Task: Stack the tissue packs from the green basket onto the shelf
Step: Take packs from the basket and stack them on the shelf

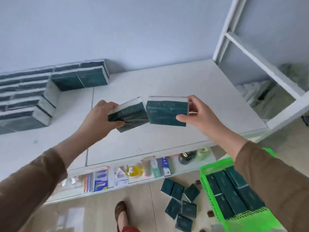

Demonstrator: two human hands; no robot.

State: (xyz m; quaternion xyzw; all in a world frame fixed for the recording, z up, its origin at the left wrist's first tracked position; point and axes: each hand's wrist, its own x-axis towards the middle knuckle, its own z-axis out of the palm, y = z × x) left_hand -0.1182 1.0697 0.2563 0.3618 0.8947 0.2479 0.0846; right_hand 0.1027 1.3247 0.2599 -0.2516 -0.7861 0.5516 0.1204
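My left hand (100,117) grips a dark green tissue pack (132,114), tilted, above the white shelf top (167,84). My right hand (199,113) holds a second dark green tissue pack (164,112) by its right end, close beside the first. Both packs hover over the shelf's middle. A stepped stack of the same packs (33,94) lines the back left against the wall. The green basket (240,216) stands at the lower right, below my right arm, with several packs inside.
Several loose packs (180,203) lie on the floor left of the basket. A lower shelf (117,176) holds small goods under the top's front edge. A white frame (260,64) rises at the right. A foot (121,213) stands on the floor.
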